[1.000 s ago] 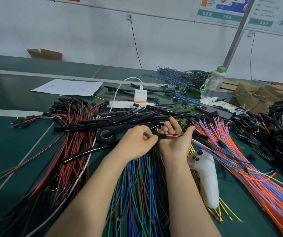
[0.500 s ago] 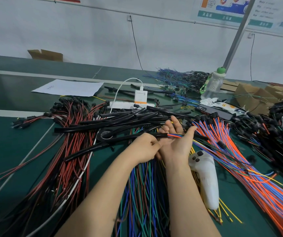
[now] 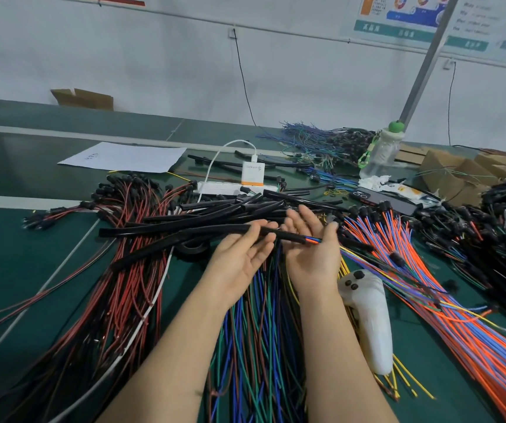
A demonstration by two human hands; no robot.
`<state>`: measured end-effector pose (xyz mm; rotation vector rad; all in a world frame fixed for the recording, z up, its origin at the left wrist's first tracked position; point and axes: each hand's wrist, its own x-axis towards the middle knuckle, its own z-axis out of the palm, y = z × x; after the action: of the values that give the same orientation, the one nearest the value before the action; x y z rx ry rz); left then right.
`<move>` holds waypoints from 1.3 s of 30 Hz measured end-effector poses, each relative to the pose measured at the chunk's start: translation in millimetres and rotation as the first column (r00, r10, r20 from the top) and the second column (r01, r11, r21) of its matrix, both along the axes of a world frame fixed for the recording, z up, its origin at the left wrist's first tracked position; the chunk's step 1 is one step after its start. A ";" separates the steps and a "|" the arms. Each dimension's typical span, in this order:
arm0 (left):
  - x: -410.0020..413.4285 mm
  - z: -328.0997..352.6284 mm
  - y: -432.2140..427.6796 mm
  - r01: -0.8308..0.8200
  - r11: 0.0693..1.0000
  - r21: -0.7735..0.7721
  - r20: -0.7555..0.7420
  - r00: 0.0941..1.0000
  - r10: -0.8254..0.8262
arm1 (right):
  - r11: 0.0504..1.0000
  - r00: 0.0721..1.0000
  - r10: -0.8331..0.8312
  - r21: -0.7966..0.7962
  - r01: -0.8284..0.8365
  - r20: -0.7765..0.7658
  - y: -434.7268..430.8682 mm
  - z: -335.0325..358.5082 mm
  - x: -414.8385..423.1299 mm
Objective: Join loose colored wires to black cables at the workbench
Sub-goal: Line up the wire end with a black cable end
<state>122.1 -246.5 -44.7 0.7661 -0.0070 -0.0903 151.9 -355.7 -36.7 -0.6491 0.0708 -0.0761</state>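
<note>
Closest to the person, a sheaf of blue, green and brown wires (image 3: pixel 254 346) runs along the green workbench (image 3: pixel 32 270) under both bare forearms. Just right of it a white controller (image 3: pixel 364 319) lies on some yellow strands. Past that spreads a broad fan of orange and blue wires (image 3: pixel 459 300). On the left sprawls a mass of red and black leads (image 3: pixel 117 285).

Above the sheaf both hands are turned palm up, side by side. The left hand (image 3: pixel 239 257) is open with its fingers straight and close together. A black cable (image 3: pixel 285 235) lies across its fingertips, not gripped. The right hand (image 3: pixel 312 251) is open too, fingers spread and pointing away, thumb out to the right. The cable's end rests across its palm. From that end poke short wire tips (image 3: pixel 312 240) in orange, blue and green. The cable is smooth and glossy, and from the hands it runs off leftward among other black lengths.

Just behind the left hand a roll of black tape (image 3: pixel 193 248) sits on the bench, then a heap of black tubes (image 3: pixel 245 206). Farther back are a white power strip (image 3: pixel 224 187) with a white and orange charger (image 3: pixel 253 175) plugged in, a sheet of paper (image 3: pixel 126 157), a dark phone (image 3: pixel 380 199) and a clear bottle with a green cap (image 3: pixel 383 148). By the wall stands an open cardboard box (image 3: pixel 84 99).
</note>
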 end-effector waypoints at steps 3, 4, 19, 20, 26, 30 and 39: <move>-0.7 -1.9 -4.8 -0.003 1.000 0.027 0.055 0.999 0.001 | 0.956 0.994 0.092 -0.275 -0.104 -0.055 11.3 -3.6 -6.8; -0.2 -1.6 -4.6 -0.030 0.999 0.023 0.057 0.998 0.029 | 0.944 0.992 0.108 -0.304 -0.125 -0.071 14.4 -4.2 -9.3; 1.5 -6.5 -5.4 -0.104 0.993 0.062 0.058 0.993 0.100 | 0.966 0.952 -0.241 -0.143 0.216 -0.188 12.0 -4.8 -2.6; 1.8 -6.2 -5.9 -0.106 0.993 0.060 0.053 0.993 0.103 | 0.966 0.954 -0.225 -0.175 0.192 -0.199 13.4 -6.0 -2.9; 8.0 -1.7 11.7 -0.251 0.956 -0.155 0.010 0.967 0.255 | 0.976 0.997 -0.061 0.206 0.070 -0.048 6.5 2.8 -6.9; 7.4 -1.0 16.4 -0.272 0.941 -0.199 -0.013 0.961 0.275 | 0.971 0.985 -0.154 0.169 0.166 -0.084 3.1 3.8 -7.0; 4.8 -3.6 2.7 -0.158 0.984 -0.087 0.032 0.986 0.161 | 0.996 0.988 -0.053 -0.075 0.042 -0.147 21.1 0.1 -9.2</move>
<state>126.9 -243.8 -48.3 0.6818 0.0135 0.0773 142.7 -334.6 -36.6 -0.7240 0.2290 -0.0764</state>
